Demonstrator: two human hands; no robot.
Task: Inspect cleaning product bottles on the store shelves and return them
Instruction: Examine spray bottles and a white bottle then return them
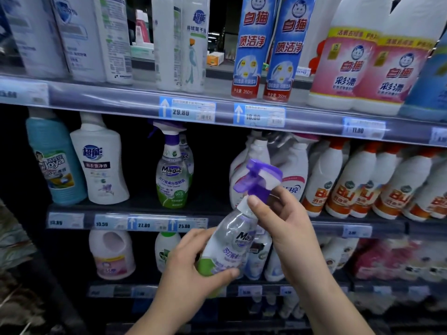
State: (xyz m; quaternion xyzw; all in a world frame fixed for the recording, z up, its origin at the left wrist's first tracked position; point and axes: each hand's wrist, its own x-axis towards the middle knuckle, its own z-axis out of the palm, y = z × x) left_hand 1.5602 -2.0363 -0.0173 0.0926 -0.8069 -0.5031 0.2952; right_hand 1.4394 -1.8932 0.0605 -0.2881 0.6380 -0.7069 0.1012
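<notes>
We hold a clear spray bottle (232, 240) in front of the shelves, tilted with its top leaning right, level with the middle shelf's price strip (150, 223). It has a purple trigger head (260, 180), a white collar, see-through shoulders and a "Magic" label above a green base. Our left hand (191, 264) wraps the lower body, thumb across the green; our right hand (283, 213) pinches the neck just under the trigger. A matching bottle (173, 175) stands upright on that shelf

Held spray bottle (232, 247) reads "Mag"; price tag (187, 111) 29.80.
</notes>
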